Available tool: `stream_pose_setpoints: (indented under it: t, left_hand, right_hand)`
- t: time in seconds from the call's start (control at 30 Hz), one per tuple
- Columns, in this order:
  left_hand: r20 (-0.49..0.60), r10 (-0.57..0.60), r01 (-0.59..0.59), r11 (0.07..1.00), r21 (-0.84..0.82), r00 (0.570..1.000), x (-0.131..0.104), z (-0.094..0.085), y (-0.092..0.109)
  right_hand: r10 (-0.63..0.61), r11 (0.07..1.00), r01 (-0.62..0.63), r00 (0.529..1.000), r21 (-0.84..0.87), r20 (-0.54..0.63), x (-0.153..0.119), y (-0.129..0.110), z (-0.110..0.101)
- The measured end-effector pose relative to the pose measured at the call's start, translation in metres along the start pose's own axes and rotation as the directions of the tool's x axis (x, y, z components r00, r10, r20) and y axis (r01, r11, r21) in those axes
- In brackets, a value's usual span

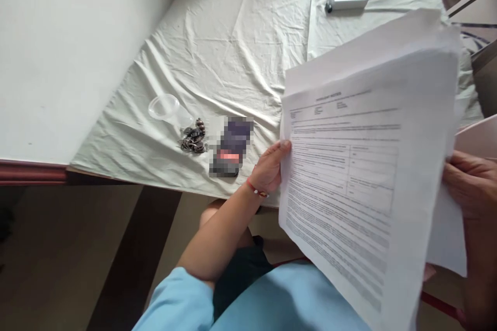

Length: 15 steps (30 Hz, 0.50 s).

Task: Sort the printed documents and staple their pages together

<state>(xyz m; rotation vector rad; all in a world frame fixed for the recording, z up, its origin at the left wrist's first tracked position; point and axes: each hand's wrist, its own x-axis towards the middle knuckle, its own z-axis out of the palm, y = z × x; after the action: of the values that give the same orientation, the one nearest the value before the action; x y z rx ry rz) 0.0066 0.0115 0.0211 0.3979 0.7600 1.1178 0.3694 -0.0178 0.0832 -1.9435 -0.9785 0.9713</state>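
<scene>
While the left hand (268, 166) pinches the left edge, thumb in front, fingers hidden behind, the right hand (476, 182) curls closed at the right edge, exact finger spread unclear. White printed paper sheets (341, 165) are up and tilted between them, partly over the cloth-covered surface (229, 36); the step looks like holding pages in view. Any next move calls for support at both floppy edges. Dark metal rings (194, 144) lie left.
</scene>
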Motion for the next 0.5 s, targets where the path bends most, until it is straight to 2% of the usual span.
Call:
stream_pose_setpoints:
  t: [0.07, 0.1, 0.23, 0.33, 0.4, 0.5]
  left_hand:
    - [-0.007, 0.008, -0.007, 0.998, 0.054, 1.000, 0.003, 0.004, -0.011]
    - [-0.011, 0.028, -0.027, 0.994, 0.106, 1.000, 0.005, 0.005, -0.017]
    - [-0.035, 0.169, -0.146, 0.925, 0.350, 0.985, 0.003, 0.005, -0.030]
    - [-0.069, 0.299, -0.229, 0.841, 0.490, 0.952, -0.004, 0.004, -0.028]
    - [-0.058, 0.352, -0.276, 0.817, 0.507, 0.934, -0.009, 0.003, -0.024]
    - [-0.026, 0.287, -0.257, 0.890, 0.377, 0.957, -0.016, 0.004, -0.017]
  right_hand:
    - [0.110, 0.989, -0.117, 0.991, 0.093, 0.075, -0.002, -0.004, 0.015]
    - [0.119, 0.981, -0.133, 0.987, 0.138, 0.103, -0.003, -0.006, 0.022]
    - [0.056, 0.973, -0.075, 0.994, 0.217, 0.092, -0.007, -0.011, 0.043]
    - [0.056, 0.970, -0.073, 0.995, 0.230, 0.081, -0.006, -0.010, 0.049]
    - [0.046, 0.965, -0.065, 0.996, 0.255, 0.080, -0.004, -0.009, 0.051]
    - [0.044, 0.953, -0.072, 0.994, 0.295, 0.101, -0.006, -0.009, 0.051]
